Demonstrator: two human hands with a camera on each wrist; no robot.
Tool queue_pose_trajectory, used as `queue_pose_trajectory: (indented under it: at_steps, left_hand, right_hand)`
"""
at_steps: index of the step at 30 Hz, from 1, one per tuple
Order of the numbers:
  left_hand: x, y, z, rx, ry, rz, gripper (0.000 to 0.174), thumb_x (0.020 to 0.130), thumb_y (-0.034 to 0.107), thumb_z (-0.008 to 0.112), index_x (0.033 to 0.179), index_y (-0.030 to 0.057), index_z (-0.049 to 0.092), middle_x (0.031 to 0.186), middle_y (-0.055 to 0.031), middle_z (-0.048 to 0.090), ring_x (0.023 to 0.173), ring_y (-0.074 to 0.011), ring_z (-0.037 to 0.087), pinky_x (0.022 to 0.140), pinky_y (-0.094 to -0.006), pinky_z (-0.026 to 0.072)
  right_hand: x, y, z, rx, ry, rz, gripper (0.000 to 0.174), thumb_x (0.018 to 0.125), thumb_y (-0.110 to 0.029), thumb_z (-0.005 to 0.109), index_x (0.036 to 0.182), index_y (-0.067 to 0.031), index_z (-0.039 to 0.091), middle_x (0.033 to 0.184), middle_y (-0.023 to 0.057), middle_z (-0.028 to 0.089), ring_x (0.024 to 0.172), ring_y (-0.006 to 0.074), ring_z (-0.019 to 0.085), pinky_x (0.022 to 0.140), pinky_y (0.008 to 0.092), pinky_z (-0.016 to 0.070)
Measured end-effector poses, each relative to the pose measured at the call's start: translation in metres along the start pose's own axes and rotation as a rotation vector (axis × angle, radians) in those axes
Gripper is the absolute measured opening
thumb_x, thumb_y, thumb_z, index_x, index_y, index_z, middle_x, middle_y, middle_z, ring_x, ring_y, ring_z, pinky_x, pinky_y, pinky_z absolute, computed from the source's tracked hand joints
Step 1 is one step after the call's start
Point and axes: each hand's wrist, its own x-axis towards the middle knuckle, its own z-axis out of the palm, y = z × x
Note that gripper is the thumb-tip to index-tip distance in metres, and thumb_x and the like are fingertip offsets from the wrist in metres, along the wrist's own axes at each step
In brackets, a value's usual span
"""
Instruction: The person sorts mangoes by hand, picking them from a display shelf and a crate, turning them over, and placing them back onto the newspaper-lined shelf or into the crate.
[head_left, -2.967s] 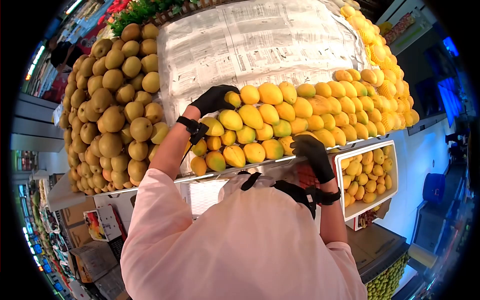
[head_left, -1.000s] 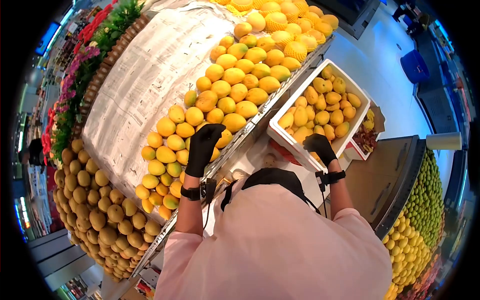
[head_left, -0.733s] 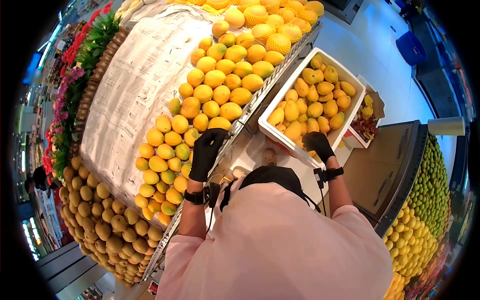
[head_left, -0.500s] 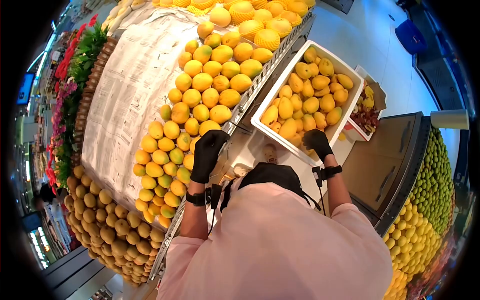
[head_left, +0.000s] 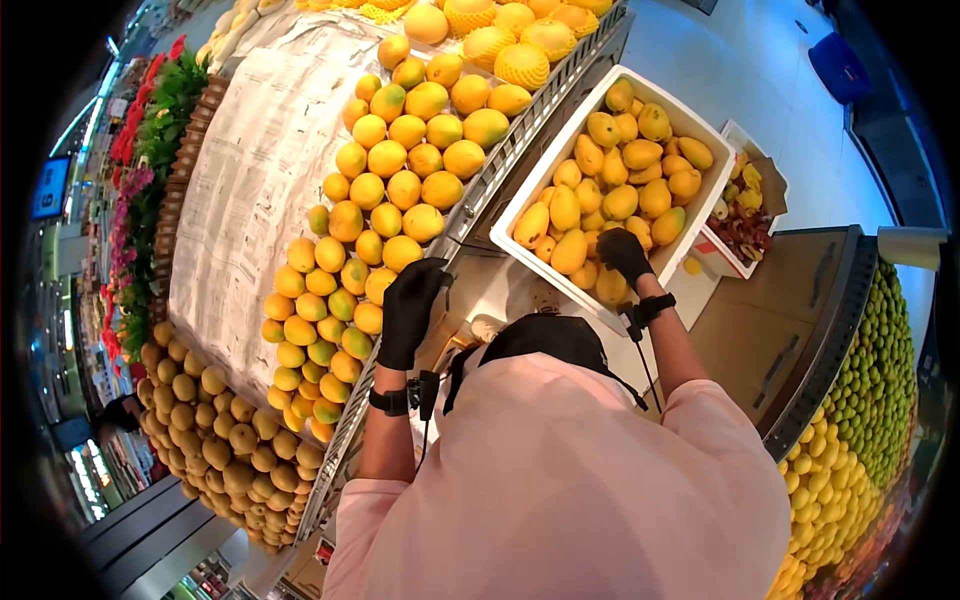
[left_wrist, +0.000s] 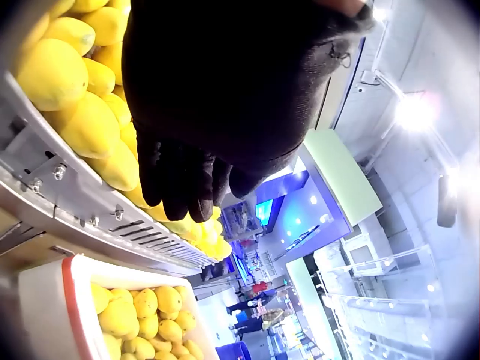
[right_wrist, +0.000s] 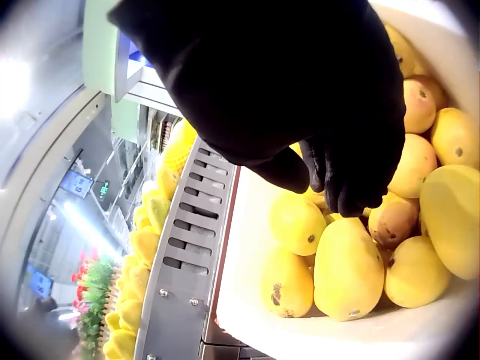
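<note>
My right hand (head_left: 625, 258), in a black glove, reaches down over the near end of a white foam box (head_left: 545, 272) with yellow mangoes (head_left: 620, 203) piled in it. In the right wrist view its loosely bent fingers (right_wrist: 356, 184) point down just above a mango (right_wrist: 349, 270), thumb apart from them. At the front edge of the display stand hangs my left hand (head_left: 410, 310), also gloved, with nothing in it. The left wrist view shows its fingers (left_wrist: 176, 176) relaxed beside the rows of mangoes (head_left: 386, 158).
A slotted metal edge (head_left: 480, 185) runs between stand and box. Newspaper (head_left: 240, 180) lies behind the mango rows. Brown round fruit (head_left: 225, 440) is heaped at the left, netted yellow fruit (head_left: 520, 65) at the far end. A small carton (head_left: 745, 225) and a cabinet (head_left: 765, 315) stand right.
The view has turned toward the foam box. My left hand has come away from a mango on the stand and back to its edge; my right hand has moved from the stand over the box.
</note>
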Motion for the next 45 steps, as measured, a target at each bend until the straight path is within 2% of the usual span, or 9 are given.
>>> queue_pose_trajectory:
  at_steps: [2,7,15,26,29,32,33,37,45]
  left_hand:
    - [-0.005,-0.015,-0.004,-0.049,0.014,-0.041,0.016,0.096,0.012,0.057,0.102,-0.0011,0.065,0.089,-0.0053,0.068,0.079,-0.0119,0.063,0.073,-0.025,0.0497]
    - [-0.018,-0.012,-0.013,-0.01,0.047,-0.148,0.017,0.096,0.013,0.057,0.103,0.0006,0.066,0.091,-0.005,0.067,0.077,-0.0102,0.062,0.067,-0.0233,0.0488]
    - [-0.044,-0.012,-0.011,-0.051,0.109,-0.176,0.018,0.096,0.013,0.057,0.103,0.0,0.066,0.092,-0.0041,0.066,0.079,-0.0106,0.059,0.07,-0.0246,0.0485]
    - [-0.062,-0.017,-0.013,-0.032,0.194,-0.157,0.014,0.094,0.007,0.056,0.101,-0.0019,0.064,0.091,-0.0058,0.066,0.078,-0.0117,0.06,0.072,-0.0251,0.0487]
    - [-0.063,-0.018,-0.015,-0.041,0.19,-0.156,0.014,0.094,0.007,0.056,0.101,-0.002,0.064,0.091,-0.0059,0.066,0.078,-0.012,0.06,0.072,-0.0253,0.0488]
    - [-0.062,-0.025,-0.018,-0.059,0.191,-0.135,0.015,0.095,0.009,0.056,0.101,-0.0019,0.064,0.092,-0.0058,0.066,0.079,-0.0122,0.061,0.073,-0.0256,0.0492]
    - [-0.061,-0.025,-0.018,-0.068,0.19,-0.142,0.015,0.095,0.009,0.056,0.102,-0.0018,0.064,0.092,-0.0057,0.066,0.079,-0.0123,0.061,0.073,-0.0257,0.0494]
    - [-0.054,-0.02,-0.018,-0.091,0.172,-0.155,0.017,0.097,0.011,0.055,0.102,-0.0019,0.064,0.092,-0.0054,0.066,0.081,-0.0124,0.061,0.074,-0.0258,0.0499]
    - [-0.046,-0.011,-0.018,-0.074,0.179,-0.097,0.017,0.097,0.013,0.055,0.099,-0.0021,0.063,0.091,-0.0057,0.067,0.083,-0.0124,0.062,0.077,-0.0257,0.0502]
  right_hand:
    - [0.018,0.003,0.011,-0.069,0.034,-0.072,0.04,0.076,-0.027,0.073,0.102,0.0007,0.062,0.083,0.0124,0.066,0.067,0.0238,0.065,0.059,0.0329,0.0531]
    - [0.056,0.006,0.037,-0.519,0.156,-0.243,0.066,0.075,-0.039,0.072,0.125,-0.0005,0.05,0.117,0.0255,0.061,0.102,0.0366,0.062,0.086,0.041,0.0505]
    - [0.067,-0.02,0.071,-0.649,0.181,-0.226,0.077,0.078,-0.044,0.066,0.142,-0.0103,0.037,0.127,0.0224,0.057,0.114,0.0398,0.056,0.095,0.045,0.0462]
    - [0.087,-0.013,0.079,-0.57,0.178,-0.287,0.07,0.074,-0.044,0.071,0.132,-0.0133,0.046,0.12,0.0199,0.061,0.112,0.0394,0.057,0.093,0.0446,0.0467]
    - [0.088,-0.012,0.076,-0.504,0.159,-0.23,0.07,0.072,-0.042,0.074,0.129,-0.0103,0.049,0.117,0.0186,0.062,0.109,0.0367,0.059,0.091,0.0423,0.0478]
    - [0.098,-0.005,0.062,-0.358,0.038,-0.326,0.067,0.074,-0.036,0.076,0.128,-0.0064,0.05,0.114,0.016,0.064,0.107,0.0323,0.06,0.092,0.0385,0.0479]
    - [0.08,-0.024,0.059,-0.233,-0.031,-0.289,0.063,0.077,-0.032,0.076,0.128,-0.0052,0.05,0.106,0.0098,0.064,0.091,0.0224,0.063,0.079,0.0325,0.0517]
    - [0.035,-0.07,0.051,0.065,-0.182,-0.214,0.061,0.081,-0.032,0.075,0.13,-0.0072,0.049,0.095,0.0017,0.06,0.067,0.0079,0.055,0.055,0.0221,0.0459]
    - [-0.009,-0.121,0.061,0.233,-0.442,-0.286,0.057,0.087,-0.026,0.071,0.133,-0.0045,0.046,0.11,0.0066,0.06,0.094,0.014,0.061,0.07,0.0259,0.0534]
